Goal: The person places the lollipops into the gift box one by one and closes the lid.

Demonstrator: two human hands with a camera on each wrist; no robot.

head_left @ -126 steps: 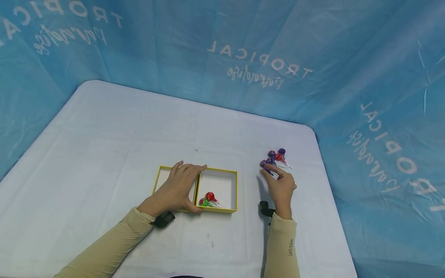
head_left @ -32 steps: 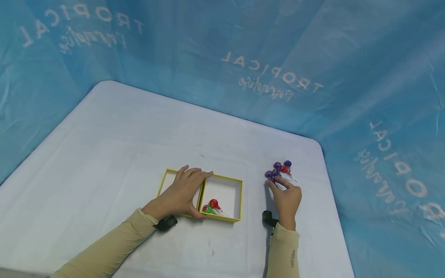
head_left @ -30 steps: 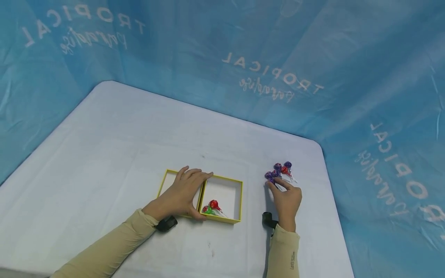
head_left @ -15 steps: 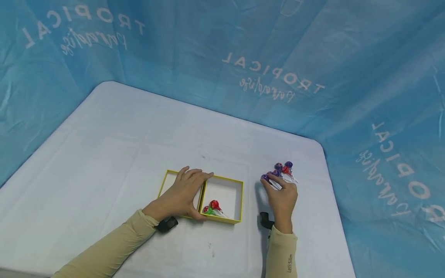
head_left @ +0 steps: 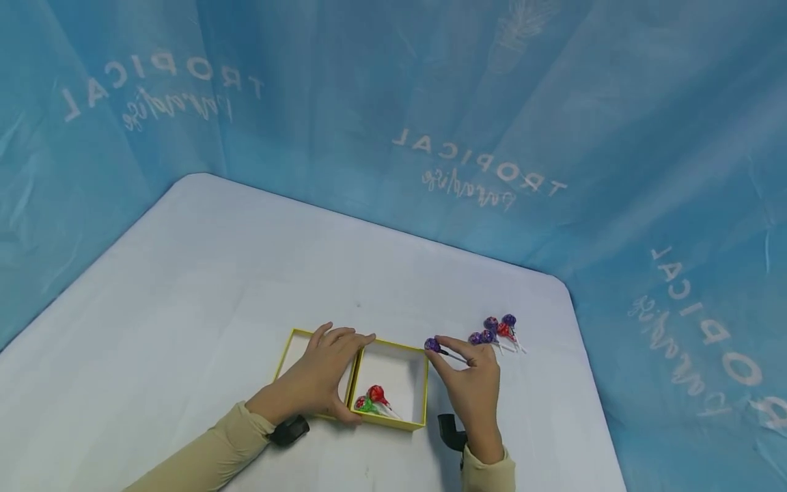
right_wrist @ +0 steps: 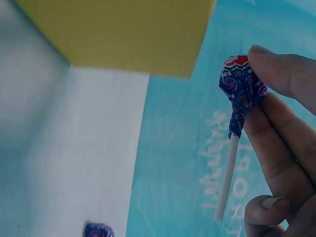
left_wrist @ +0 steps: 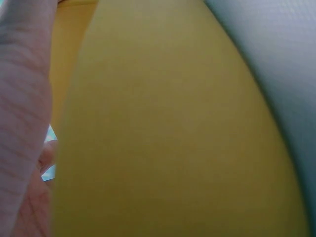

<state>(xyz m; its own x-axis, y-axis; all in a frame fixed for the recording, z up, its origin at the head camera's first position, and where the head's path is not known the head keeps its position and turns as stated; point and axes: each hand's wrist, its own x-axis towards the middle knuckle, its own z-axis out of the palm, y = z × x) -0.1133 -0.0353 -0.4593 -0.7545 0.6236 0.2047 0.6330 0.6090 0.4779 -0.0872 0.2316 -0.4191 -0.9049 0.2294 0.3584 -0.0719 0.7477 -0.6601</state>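
A purple-wrapped lollipop point(head_left: 433, 344) is pinched by its head between the thumb and fingers of the right hand point(head_left: 473, 386), and is held at the far right corner of the right yellow box point(head_left: 399, 424); in the right wrist view it is seen apart from the box wall, with its white stick point(right_wrist: 226, 177) left free. Whether it is held over the rim or just outside it cannot be told. The left yellow box point(head_left: 284, 354), set against the right one, is spanned by the left hand point(head_left: 310, 379), by which it is gripped from far side to near, the thumb being placed at the near wall by the seam and the fingers spread toward the far edge. In the left wrist view, most of the picture is filled by a blurred yellow wall. In the near left corner of the right box, a red lollipop point(head_left: 376, 393) and a green-wrapped lollipop point(head_left: 368, 406) are laid side by side, their sticks pointed toward the near wall. Beyond the right hand, a cluster of lollipops point(head_left: 489, 335), mostly purple with one red among them, is gathered on the white tablecloth point(head_left: 246, 273). Khaki sleeves point(head_left: 203, 451) are worn on both arms, and a black wrist camera point(head_left: 451, 432) is seen below the right hand. The table is enclosed by a blue curtain point(head_left: 344, 82), on which "TROPICAL paradise" is printed, shown in mirror image.
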